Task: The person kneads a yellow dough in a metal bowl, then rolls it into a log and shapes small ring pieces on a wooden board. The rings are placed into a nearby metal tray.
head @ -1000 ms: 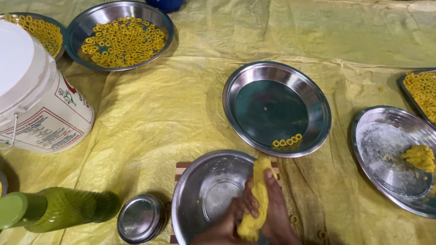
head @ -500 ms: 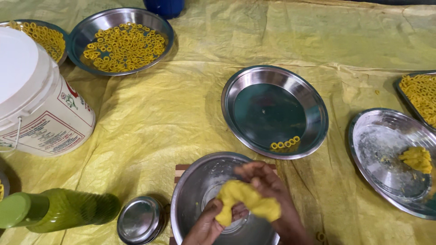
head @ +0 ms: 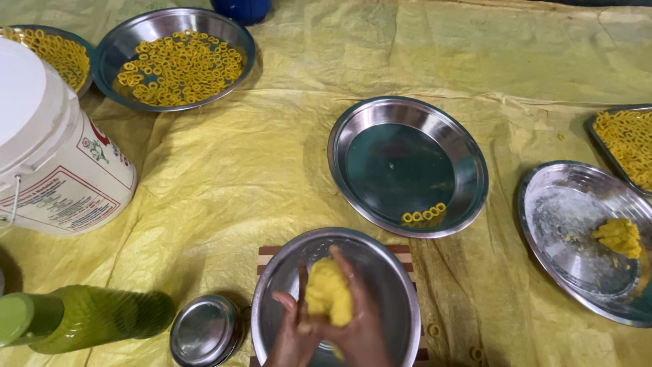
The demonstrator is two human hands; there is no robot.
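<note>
Left hand and right hand pressed together, fingers curled, palms facing

A bright yellow dough lump sits against shiny silver steel plates. Small yellow dough rings fill one. The wrinkled floor sheet is mustard yellow. A white bucket carries a red-edged label; the bottle is green.

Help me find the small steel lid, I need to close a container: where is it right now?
In the head view the small steel lid lies at the bottom, left of centre, on the yellow sheet, between the green bottle and the steel plate under the hands.
</note>
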